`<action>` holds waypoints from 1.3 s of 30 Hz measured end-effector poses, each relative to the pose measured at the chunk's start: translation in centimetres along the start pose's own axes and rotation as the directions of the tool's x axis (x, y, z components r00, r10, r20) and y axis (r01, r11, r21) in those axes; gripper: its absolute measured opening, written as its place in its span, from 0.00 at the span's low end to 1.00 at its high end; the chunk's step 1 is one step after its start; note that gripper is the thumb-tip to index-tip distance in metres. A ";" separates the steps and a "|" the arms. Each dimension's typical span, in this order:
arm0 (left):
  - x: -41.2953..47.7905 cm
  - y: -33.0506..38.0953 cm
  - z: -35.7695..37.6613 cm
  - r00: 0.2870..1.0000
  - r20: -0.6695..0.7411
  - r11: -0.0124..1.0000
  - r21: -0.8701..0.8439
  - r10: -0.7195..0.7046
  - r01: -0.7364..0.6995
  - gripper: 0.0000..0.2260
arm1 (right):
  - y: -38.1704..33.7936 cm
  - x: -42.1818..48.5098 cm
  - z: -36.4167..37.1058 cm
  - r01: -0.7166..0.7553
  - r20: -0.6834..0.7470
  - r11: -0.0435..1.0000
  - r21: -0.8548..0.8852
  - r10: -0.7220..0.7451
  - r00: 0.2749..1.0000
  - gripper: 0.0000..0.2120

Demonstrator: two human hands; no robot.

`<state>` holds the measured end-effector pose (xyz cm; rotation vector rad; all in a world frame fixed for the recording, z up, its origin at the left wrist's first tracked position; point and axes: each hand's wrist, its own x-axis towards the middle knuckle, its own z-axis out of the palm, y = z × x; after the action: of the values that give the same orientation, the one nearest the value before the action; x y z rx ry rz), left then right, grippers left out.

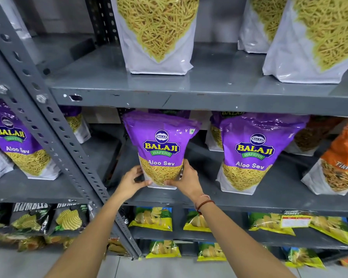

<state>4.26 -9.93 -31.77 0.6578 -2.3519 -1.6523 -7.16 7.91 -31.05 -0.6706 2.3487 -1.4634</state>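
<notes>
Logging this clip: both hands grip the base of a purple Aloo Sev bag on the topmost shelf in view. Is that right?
Not quite: the shelf is wrong. In the head view, the left hand and the right hand do grip the base of the purple Aloo Sev bag, but it is at the second shelf down, beneath the topmost shelf.

Both forearms are bare, and thin red and pale thread bands (205, 202) circle the right wrist

This is a grocery shop. Grey slotted-steel shelves (189, 101) carry rows of identical Balaji Aloo Sev pouches (161, 141), with chip packets (151, 218) below, one bearing a supermarket price sticker (295, 220).
</notes>
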 end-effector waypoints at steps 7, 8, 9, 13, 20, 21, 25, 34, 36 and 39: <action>-0.1 -0.2 0.4 0.998 -0.059 1.000 0.020 -0.019 0.020 0.28 | -0.1 0.2 -0.3 -0.004 0.069 1.000 0.006 0.004 0.998 0.39; -0.2 -0.2 0.5 0.997 -0.072 0.999 0.026 -0.029 0.031 0.29 | -0.1 -0.1 -0.4 0.002 0.069 1.000 -0.002 -0.002 0.998 0.40; -0.4 -0.3 0.6 0.994 -0.103 0.999 0.027 -0.039 0.042 0.30 | 0.0 -0.5 -0.6 0.013 0.060 1.000 -0.013 -0.012 0.998 0.42; -3.2 -0.7 2.4 0.915 -0.399 0.996 -0.087 -0.054 0.020 0.22 | 1.3 -3.6 -3.3 0.062 -0.085 0.998 -0.024 -0.064 0.994 0.35; -6.5 3.5 12.5 0.916 -0.384 0.990 -0.030 0.115 -0.137 0.04 | 6.0 -9.0 -12.7 0.155 -0.550 0.986 0.058 -0.098 0.829 0.17; -5.9 4.4 13.9 0.935 -0.326 0.988 -0.017 0.141 -0.155 0.04 | 6.9 -8.9 -14.2 0.136 -0.589 0.989 0.057 -0.076 0.804 0.19; -2.5 7.1 18.3 0.970 -0.099 0.974 0.057 0.222 -0.218 0.17 | 9.7 -7.5 -19.3 -0.041 -0.513 0.994 0.097 0.086 0.854 0.38; 2.2 9.2 21.7 0.979 0.167 0.971 0.189 0.115 -0.147 0.38 | 11.1 -3.6 -21.5 -0.085 -0.061 0.993 0.080 0.090 0.994 0.39; 2.3 9.3 22.1 0.987 0.131 0.977 0.179 0.094 -0.117 0.34 | 10.7 -3.2 -21.7 -0.070 -0.028 0.995 0.073 0.073 0.997 0.35; 2.2 9.3 22.5 0.994 0.066 0.984 0.151 0.084 -0.093 0.31 | 10.5 -2.4 -22.1 -0.065 0.019 0.997 0.049 0.064 0.998 0.36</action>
<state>-9.00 10.65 -31.40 0.5282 -2.5316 -1.4845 -18.06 29.96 -30.72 -0.5867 2.2914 -1.4762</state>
